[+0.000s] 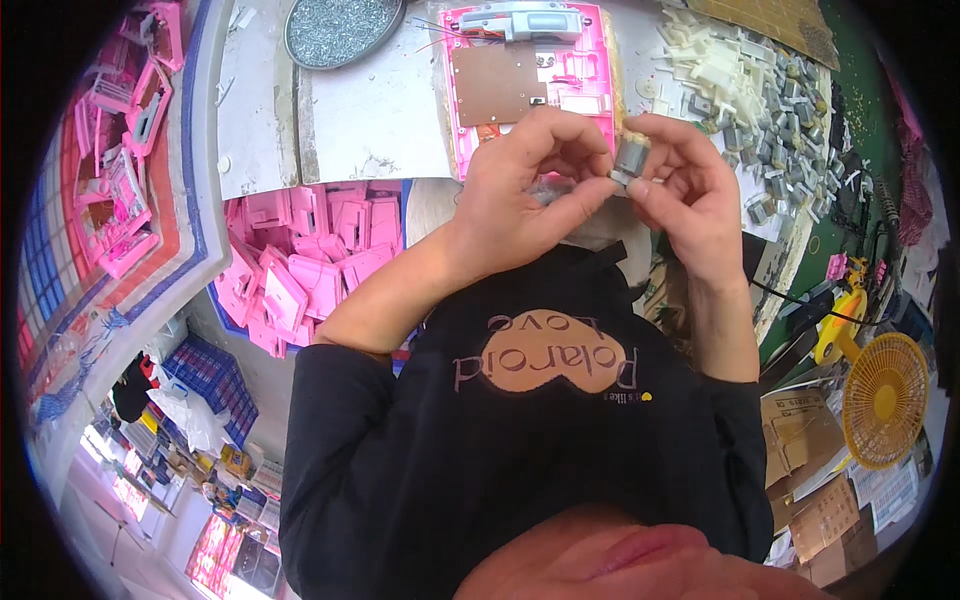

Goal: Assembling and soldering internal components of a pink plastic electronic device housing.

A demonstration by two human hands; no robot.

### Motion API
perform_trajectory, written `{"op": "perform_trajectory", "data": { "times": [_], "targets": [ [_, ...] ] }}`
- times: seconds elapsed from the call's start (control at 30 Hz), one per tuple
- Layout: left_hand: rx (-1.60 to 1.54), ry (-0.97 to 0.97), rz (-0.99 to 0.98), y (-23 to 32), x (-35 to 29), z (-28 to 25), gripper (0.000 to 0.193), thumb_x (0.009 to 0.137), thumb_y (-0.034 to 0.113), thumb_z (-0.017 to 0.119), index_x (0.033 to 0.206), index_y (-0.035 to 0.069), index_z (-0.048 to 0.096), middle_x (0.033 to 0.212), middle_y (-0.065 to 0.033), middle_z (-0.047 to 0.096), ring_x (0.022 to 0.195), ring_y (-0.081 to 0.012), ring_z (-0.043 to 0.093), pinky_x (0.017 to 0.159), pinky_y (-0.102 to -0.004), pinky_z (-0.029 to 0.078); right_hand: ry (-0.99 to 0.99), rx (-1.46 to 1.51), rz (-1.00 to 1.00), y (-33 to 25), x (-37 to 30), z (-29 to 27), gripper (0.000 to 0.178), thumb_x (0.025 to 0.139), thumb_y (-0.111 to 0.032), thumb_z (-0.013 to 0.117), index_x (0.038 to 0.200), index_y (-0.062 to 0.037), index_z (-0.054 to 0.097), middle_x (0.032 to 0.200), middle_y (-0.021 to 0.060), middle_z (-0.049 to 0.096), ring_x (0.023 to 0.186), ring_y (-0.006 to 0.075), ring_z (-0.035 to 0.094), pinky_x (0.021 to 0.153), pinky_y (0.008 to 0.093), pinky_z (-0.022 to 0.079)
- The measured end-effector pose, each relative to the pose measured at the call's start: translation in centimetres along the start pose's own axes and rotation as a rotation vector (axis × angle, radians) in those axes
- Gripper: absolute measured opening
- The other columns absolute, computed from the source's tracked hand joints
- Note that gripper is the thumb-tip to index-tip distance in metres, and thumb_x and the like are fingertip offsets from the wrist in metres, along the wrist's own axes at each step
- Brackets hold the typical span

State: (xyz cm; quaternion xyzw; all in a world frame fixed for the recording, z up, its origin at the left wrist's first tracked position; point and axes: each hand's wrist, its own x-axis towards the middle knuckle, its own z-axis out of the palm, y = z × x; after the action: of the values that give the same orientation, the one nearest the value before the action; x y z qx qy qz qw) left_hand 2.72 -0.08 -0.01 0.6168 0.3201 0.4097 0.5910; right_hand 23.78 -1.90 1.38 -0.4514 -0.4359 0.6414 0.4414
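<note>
Between my two hands, just in front of the pink casing, is a small silver electric motor (632, 155) with a yellowish end. My right hand (695, 195) grips it between thumb and forefinger. My left hand (535, 180) is closed in a pinch at the motor's lower end, where a small pale plastic part (622, 178) shows; the fingertips hide most of it. Beyond the hands lies an open pink plastic casing (465, 90) with a brown board (497, 82), thin wires and a grey cylindrical unit (530, 24) inside.
White plastic parts (715, 60) and several loose motors (775, 150) are heaped at the right. A round tray (290, 45) of small screws stands at the far left. Pink casings (325, 255) fill a container below the table edge, with more pink parts (120, 190) farther left. A yellow fan (885, 400) stands at right.
</note>
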Motion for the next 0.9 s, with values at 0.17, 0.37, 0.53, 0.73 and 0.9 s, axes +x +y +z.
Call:
{"op": "perform_trajectory", "data": {
  "times": [0.17,0.37,0.53,0.73,0.9],
  "targets": [
    [0.423,0.028,0.290,-0.1,0.7,-1.1,0.028,0.086,-0.007,0.074,0.110,0.001,0.062,0.101,-0.0101,0.070,0.095,-0.0189,0.070,0.082,-0.0309,0.056,0.103,-0.368,-0.190,-1.0,0.6,1.1,0.043,0.083,-0.005,0.080,0.123,-0.0038,0.067,0.086,0.0014,0.065,0.069,0.0061,0.060,0.058,0.0199,0.045],
    [0.441,0.043,0.387,0.2,1.1,-2.0,0.028,0.079,-0.007,0.078,0.103,0.003,0.066,0.097,-0.0125,0.072,0.090,-0.0271,0.071,0.079,-0.0336,0.056,-0.087,-0.693,-0.452,-2.1,1.9,0.3,0.030,0.076,-0.004,0.084,0.105,-0.0031,0.073,0.085,0.0068,0.069,0.068,0.0153,0.063,0.060,0.0271,0.049],
    [0.418,0.043,0.389,0.2,1.5,-2.2,0.029,0.078,-0.003,0.080,0.102,0.004,0.066,0.100,-0.0124,0.070,0.090,-0.0298,0.069,0.078,-0.0360,0.055,-0.082,-0.703,-0.711,-1.1,2.2,0.5,0.035,0.075,0.000,0.082,0.108,-0.0036,0.073,0.086,0.0076,0.069,0.066,0.0202,0.063,0.060,0.0290,0.050],
    [0.546,0.044,0.424,0.2,1.2,-2.3,0.025,0.081,-0.002,0.079,0.101,0.005,0.064,0.103,-0.0137,0.069,0.093,-0.0298,0.067,0.082,-0.0356,0.054,-0.112,-0.695,-0.645,-1.1,1.5,0.7,0.037,0.075,-0.001,0.081,0.110,-0.0033,0.072,0.085,0.0084,0.068,0.064,0.0205,0.062,0.058,0.0307,0.048],
    [0.505,0.067,0.455,-0.1,1.2,-1.9,0.028,0.077,-0.001,0.080,0.100,0.005,0.064,0.102,-0.0114,0.067,0.087,-0.0301,0.066,0.071,-0.0369,0.053,-0.090,-0.673,-0.678,-0.9,1.1,0.4,0.036,0.074,0.000,0.080,0.109,-0.0027,0.071,0.084,0.0085,0.068,0.065,0.0205,0.063,0.059,0.0306,0.050]
  ]
}}
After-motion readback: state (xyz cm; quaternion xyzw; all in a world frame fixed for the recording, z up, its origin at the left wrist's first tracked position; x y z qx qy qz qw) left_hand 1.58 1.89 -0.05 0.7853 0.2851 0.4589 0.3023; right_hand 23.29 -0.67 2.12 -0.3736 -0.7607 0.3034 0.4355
